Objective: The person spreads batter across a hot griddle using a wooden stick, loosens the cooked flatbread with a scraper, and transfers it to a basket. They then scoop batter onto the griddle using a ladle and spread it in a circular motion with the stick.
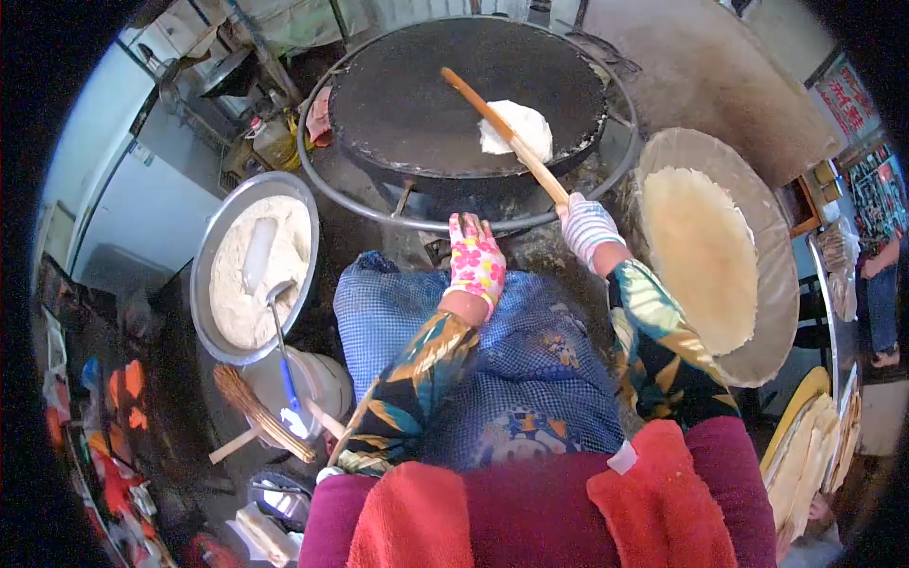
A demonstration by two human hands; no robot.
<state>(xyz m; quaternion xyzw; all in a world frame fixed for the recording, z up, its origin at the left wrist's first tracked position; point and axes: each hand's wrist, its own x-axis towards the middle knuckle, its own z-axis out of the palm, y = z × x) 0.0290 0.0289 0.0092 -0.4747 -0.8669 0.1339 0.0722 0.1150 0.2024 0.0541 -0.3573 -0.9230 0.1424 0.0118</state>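
Note:
My right hand [589,227], in a striped glove, is closed around the lower end of a wooden spreader stick [478,109]. The stick slants up and left over a black round griddle [407,85] and crosses a white lump of batter [532,125] on its right half. In a pink-flowered glove, my left hand [475,256] rests with fingers stretched over the metal ring [379,213] around the griddle. A thin pale round flatbread [701,256] lies to the right of my right hand on a large round tray [772,322].
On the left stands a metal basin [202,284] of pale batter, with a ladle [276,298] in it. Below are a whisk brush [260,407] and a bucket [322,374]. Folded flatbreads [803,445] are stacked at lower right. Another person's arm [881,260] shows at far right.

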